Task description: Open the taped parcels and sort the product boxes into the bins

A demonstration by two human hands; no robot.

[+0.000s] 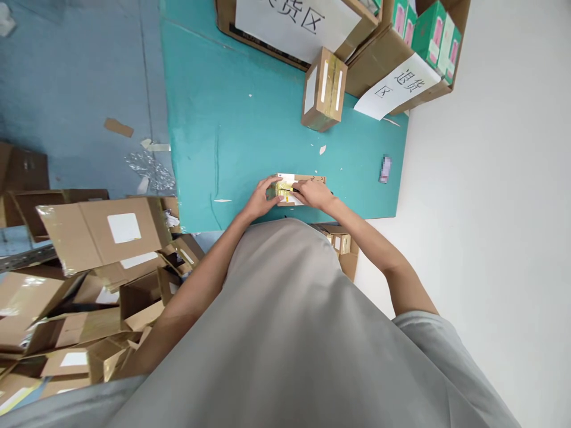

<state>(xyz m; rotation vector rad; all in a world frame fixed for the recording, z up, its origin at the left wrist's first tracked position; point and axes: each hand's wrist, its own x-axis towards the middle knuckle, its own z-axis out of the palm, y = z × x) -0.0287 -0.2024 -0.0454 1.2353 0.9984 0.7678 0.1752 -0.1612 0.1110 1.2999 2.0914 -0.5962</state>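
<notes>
A small cardboard box (304, 178) with a white label and clear yellowish tape lies near the front edge of the teal table. Around its left end, my left hand (262, 198) has thumb and fingers on opposite sides, gripping it. Over the right part of the box is my right hand (313, 194), closed around a slim cutter (293, 189) that looks like a box cutter. Its tip points left, at the taped label. Most of its handle is hidden by my fingers.
A taped carton (324, 89) stands farther back on the teal table (250, 131). Behind it are two large cartons with paper signs, one holding green boxes (430, 32). A small blurred item (385, 169) lies at right. Opened cartons (102, 235) pile up on the left floor.
</notes>
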